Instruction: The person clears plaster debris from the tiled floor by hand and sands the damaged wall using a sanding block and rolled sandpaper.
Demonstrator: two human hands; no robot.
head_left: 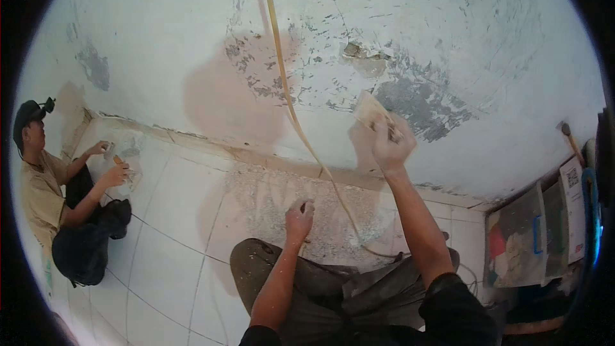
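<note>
My right hand grips a flat, pale, dusty scraper-like piece and holds it against the white wall. Beside it lies a bare grey patch where paint has come off, with a chipped hole above. Fingers of my left hand are curled closed over my bent knee, and what they hold, if anything, is hidden. Between my hands a yellowish cord or hose runs down the wall to the floor. Flakes and dust cover the tiles below.
At the left a person in a cap crouches by the wall, hands around a small tool. A clear plastic drawer stands at the right, with a wooden-handled tool above it. A low skirting edges the tiled floor.
</note>
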